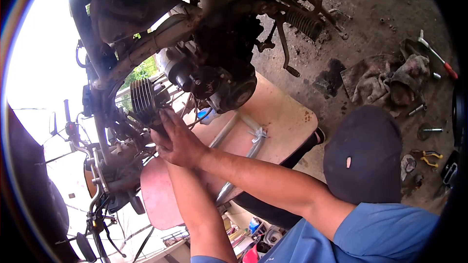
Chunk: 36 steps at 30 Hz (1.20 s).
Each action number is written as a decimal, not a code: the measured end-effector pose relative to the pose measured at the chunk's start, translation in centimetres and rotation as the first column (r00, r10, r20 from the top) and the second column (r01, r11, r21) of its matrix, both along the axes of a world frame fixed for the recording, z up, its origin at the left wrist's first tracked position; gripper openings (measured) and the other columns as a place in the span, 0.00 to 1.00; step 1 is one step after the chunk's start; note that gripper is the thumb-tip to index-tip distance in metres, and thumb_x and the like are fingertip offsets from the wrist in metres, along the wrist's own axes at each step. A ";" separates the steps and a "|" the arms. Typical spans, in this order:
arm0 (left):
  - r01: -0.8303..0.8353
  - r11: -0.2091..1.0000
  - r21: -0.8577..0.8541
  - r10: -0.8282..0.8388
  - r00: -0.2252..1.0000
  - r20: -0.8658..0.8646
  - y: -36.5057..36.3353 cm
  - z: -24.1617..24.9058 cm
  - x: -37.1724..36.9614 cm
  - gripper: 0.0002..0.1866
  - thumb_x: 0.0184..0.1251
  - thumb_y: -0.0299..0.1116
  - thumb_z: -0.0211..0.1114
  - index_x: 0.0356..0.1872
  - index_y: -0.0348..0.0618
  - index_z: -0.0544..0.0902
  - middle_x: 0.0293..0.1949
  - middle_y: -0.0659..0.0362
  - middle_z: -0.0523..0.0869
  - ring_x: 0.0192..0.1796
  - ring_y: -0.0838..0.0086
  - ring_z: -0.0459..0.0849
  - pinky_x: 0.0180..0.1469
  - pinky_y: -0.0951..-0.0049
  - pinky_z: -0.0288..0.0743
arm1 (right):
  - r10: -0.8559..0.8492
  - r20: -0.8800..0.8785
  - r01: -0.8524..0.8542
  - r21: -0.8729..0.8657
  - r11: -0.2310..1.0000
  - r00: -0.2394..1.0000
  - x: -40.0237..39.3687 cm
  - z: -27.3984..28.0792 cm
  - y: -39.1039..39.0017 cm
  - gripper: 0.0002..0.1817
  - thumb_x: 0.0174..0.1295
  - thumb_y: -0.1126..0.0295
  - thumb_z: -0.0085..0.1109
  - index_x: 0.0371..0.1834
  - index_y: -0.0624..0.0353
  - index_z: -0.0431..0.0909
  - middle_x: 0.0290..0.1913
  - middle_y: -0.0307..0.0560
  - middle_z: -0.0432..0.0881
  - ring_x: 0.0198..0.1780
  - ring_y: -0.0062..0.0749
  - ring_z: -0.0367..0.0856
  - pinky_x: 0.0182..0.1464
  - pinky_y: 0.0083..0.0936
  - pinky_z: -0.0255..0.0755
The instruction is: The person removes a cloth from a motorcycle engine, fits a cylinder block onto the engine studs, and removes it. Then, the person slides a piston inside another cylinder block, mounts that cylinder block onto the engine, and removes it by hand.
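Note:
A dark engine cylinder with metal cooling fins is beside the motorcycle frame. My right hand has its fingers closed round the end of it nearest me. The forearm of my left arm passes under my right wrist, and my left hand is mostly hidden behind the right one, close to the same cylinder. Just above the hands is the motorcycle engine, dark and greasy, with a rounded side cover. Cables hang between the engine and the finned cylinder.
A pinkish board with a metal tube frame is below the engine. My dark-trousered knee is at right. Dirty rags, a red-handled ratchet and yellow-handled pliers lie on the floor. Handlebars are at lower left.

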<state>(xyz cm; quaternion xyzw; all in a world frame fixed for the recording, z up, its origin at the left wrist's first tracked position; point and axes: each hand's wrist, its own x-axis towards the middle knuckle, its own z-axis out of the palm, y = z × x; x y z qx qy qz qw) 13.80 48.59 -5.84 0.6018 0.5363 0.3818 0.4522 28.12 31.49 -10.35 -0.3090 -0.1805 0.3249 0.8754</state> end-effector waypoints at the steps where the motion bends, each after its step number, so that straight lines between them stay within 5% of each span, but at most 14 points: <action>1: -0.001 1.000 -0.001 0.001 1.000 -0.004 0.0 0.1 0.1 0.22 0.86 0.44 0.52 0.63 0.38 0.82 0.56 0.50 0.88 0.57 0.58 0.88 0.65 0.56 0.83 | 0.015 0.008 -0.015 -0.002 1.000 1.000 0.0 -0.2 -0.2 0.56 0.61 0.65 0.74 0.85 0.76 0.48 0.79 0.76 0.59 0.79 0.71 0.63 0.83 0.48 0.61; 13: 0.002 0.999 0.035 -0.001 0.999 -0.042 0.3 0.0 -0.6 0.20 0.87 0.43 0.53 0.62 0.38 0.83 0.55 0.50 0.88 0.56 0.59 0.87 0.64 0.56 0.83 | 0.227 -0.047 -0.223 0.078 0.972 0.973 1.1 -1.2 -0.3 0.54 0.65 0.56 0.71 0.87 0.70 0.51 0.84 0.70 0.56 0.85 0.64 0.58 0.87 0.42 0.55; 20: 0.071 0.992 0.106 -0.053 0.985 -0.162 0.5 -0.3 -0.6 0.20 0.87 0.43 0.54 0.62 0.38 0.83 0.54 0.51 0.88 0.56 0.59 0.87 0.64 0.57 0.83 | 0.204 -0.032 -0.203 0.038 0.979 0.978 1.2 -1.3 -0.2 0.49 0.68 0.56 0.72 0.84 0.70 0.56 0.80 0.71 0.63 0.81 0.61 0.66 0.83 0.44 0.62; 22: -0.031 0.997 -0.069 0.043 0.984 0.173 0.2 -0.2 0.1 0.20 0.87 0.44 0.54 0.57 0.37 0.83 0.51 0.51 0.88 0.52 0.60 0.88 0.61 0.58 0.85 | 0.312 -0.081 -0.304 0.099 0.947 0.947 2.0 -1.7 0.0 0.51 0.66 0.52 0.70 0.84 0.71 0.58 0.82 0.69 0.63 0.84 0.59 0.62 0.86 0.42 0.57; 25: 0.044 0.977 -0.210 0.040 0.924 0.379 0.1 -0.5 1.5 0.24 0.86 0.50 0.53 0.56 0.37 0.83 0.50 0.49 0.88 0.51 0.58 0.88 0.57 0.54 0.86 | 0.307 -0.094 -0.301 0.070 0.951 0.947 2.1 -1.6 0.0 0.50 0.67 0.52 0.71 0.83 0.71 0.59 0.80 0.68 0.65 0.83 0.59 0.64 0.85 0.42 0.59; 26: 0.305 0.902 -0.307 -0.203 0.925 0.322 -3.1 0.3 4.8 0.28 0.85 0.55 0.50 0.57 0.38 0.83 0.50 0.49 0.88 0.52 0.54 0.87 0.56 0.50 0.86 | 0.335 -0.177 -0.314 0.136 0.940 0.926 2.2 -1.8 0.1 0.49 0.68 0.52 0.71 0.83 0.70 0.60 0.80 0.68 0.65 0.81 0.58 0.66 0.84 0.42 0.60; 30: 0.221 0.940 -0.258 -0.101 0.907 0.409 -5.0 -0.5 6.7 0.28 0.84 0.53 0.47 0.58 0.38 0.83 0.51 0.47 0.88 0.53 0.52 0.87 0.57 0.49 0.85 | 0.306 -0.141 -0.285 0.149 0.947 0.942 2.1 -2.5 0.4 0.49 0.68 0.52 0.71 0.83 0.71 0.59 0.77 0.68 0.68 0.79 0.58 0.69 0.83 0.43 0.62; 33: 0.153 0.963 -0.223 -0.036 0.890 0.455 -5.0 -0.6 6.6 0.28 0.84 0.52 0.46 0.59 0.38 0.83 0.52 0.46 0.89 0.53 0.52 0.87 0.57 0.49 0.85 | 0.087 -0.029 -0.087 0.032 0.996 0.996 1.4 -1.7 0.4 0.43 0.69 0.55 0.70 0.80 0.67 0.63 0.71 0.63 0.73 0.75 0.53 0.72 0.81 0.46 0.62; 34: 0.113 0.971 -0.212 -0.004 0.890 0.456 -4.9 -0.6 6.5 0.28 0.84 0.51 0.46 0.59 0.38 0.83 0.52 0.46 0.89 0.53 0.53 0.87 0.57 0.50 0.85 | 0.089 -0.018 -0.088 0.039 0.995 0.996 1.6 -2.0 0.4 0.43 0.69 0.55 0.70 0.80 0.67 0.63 0.71 0.63 0.73 0.75 0.53 0.72 0.81 0.46 0.62; 35: 0.264 0.941 -0.211 -0.126 0.854 0.505 -5.2 -0.8 6.9 0.28 0.84 0.51 0.45 0.60 0.38 0.83 0.52 0.47 0.89 0.52 0.53 0.88 0.57 0.51 0.85 | 0.137 -0.015 -0.136 0.058 0.989 0.990 2.7 -2.0 -0.1 0.43 0.69 0.55 0.71 0.79 0.67 0.63 0.71 0.63 0.72 0.75 0.53 0.72 0.81 0.46 0.62; 36: 0.184 0.959 -0.218 -0.065 0.884 0.463 -5.6 -0.6 7.0 0.28 0.84 0.51 0.44 0.59 0.38 0.83 0.51 0.48 0.90 0.52 0.54 0.89 0.57 0.52 0.85 | 0.191 -0.006 -0.190 0.078 0.979 0.981 3.2 -1.7 -0.4 0.43 0.69 0.55 0.71 0.79 0.68 0.63 0.71 0.63 0.72 0.74 0.53 0.73 0.80 0.46 0.63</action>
